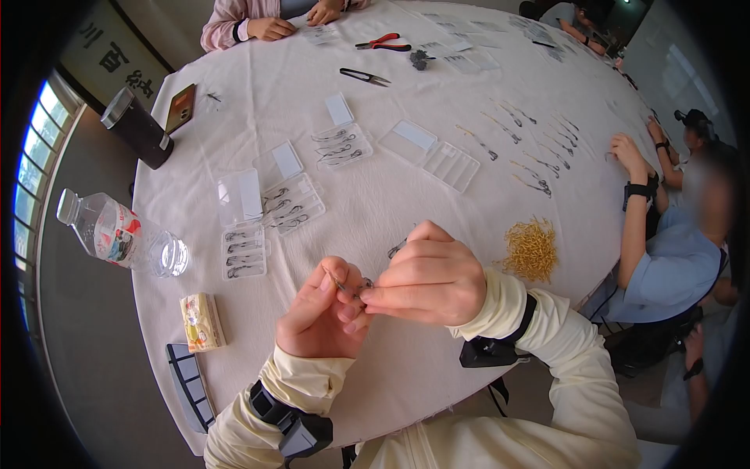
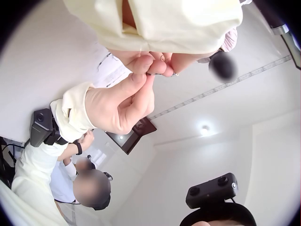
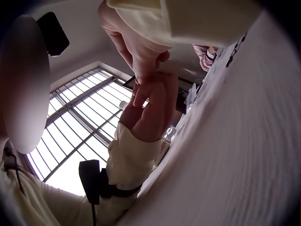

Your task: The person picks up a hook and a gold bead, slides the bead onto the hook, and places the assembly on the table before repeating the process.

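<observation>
In the head view, the left hand [image 1: 322, 311] pinches a small dark piece with a golden end [image 1: 339, 284] between thumb and fingers. The right hand [image 1: 430, 280] meets it from the right, thumb and forefinger pinching the dark end of the same piece. Both hands are above the near part of the cloth. The left wrist view shows the right hand [image 2: 120, 106] touching the left fingertips, with a thin dark bit between them. In the right wrist view the fingers overlap and hide the piece. A dark looped piece [image 1: 396, 248] lies just behind the right hand.
A pile of golden pieces [image 1: 530, 248] lies right. Clear boxes [image 1: 244, 250] with dark pieces stand left, an open divided box [image 1: 451, 166] farther back. Bottle [image 1: 117, 234], tumbler [image 1: 139, 129] and tissue pack [image 1: 202, 322] line the left side. Other people sit around the table.
</observation>
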